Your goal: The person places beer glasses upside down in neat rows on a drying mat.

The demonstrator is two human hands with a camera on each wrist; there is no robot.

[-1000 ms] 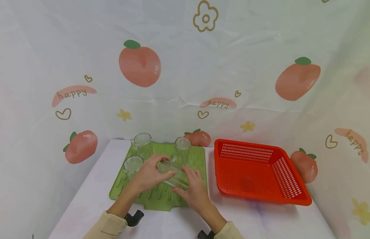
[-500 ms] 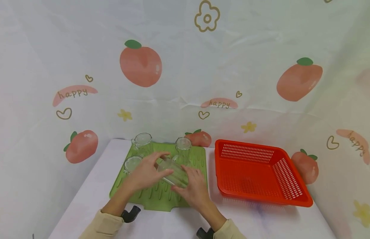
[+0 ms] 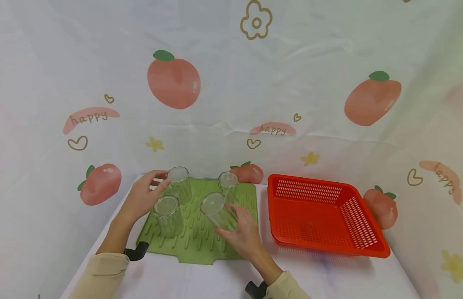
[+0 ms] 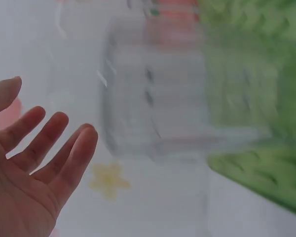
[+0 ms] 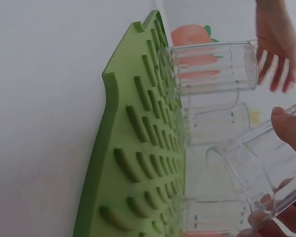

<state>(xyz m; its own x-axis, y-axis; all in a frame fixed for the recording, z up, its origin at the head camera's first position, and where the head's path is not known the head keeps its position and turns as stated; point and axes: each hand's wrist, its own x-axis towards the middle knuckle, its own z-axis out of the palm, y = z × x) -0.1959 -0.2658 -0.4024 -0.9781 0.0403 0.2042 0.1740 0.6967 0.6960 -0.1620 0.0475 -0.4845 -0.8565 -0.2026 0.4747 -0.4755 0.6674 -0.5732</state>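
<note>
My right hand [image 3: 246, 232] grips a clear glass cup [image 3: 213, 209], tilted above a green ribbed drying mat [image 3: 196, 253]. No handle shows plainly on this cup, and my fingers cover part of it. My left hand [image 3: 142, 197] holds nothing; its fingers are relaxed, close to the left side of the back-left glass mug [image 3: 180, 185]. In the left wrist view a blurred clear mug [image 4: 158, 94] stands apart from those fingers. A front-left glass mug [image 3: 168, 218] and a back-right glass mug [image 3: 228, 182] also stand on the mat.
A red slotted plastic basket [image 3: 310, 220] sits on the white tabletop [image 3: 287, 270], right of the mat. Behind the table hangs a white curtain [image 3: 224, 83] printed with fruit, flowers and hearts.
My left hand has let go of the tilted cup and moved left and back towards the back-left mug. The right hand stays nearly in place, still holding the cup.
</note>
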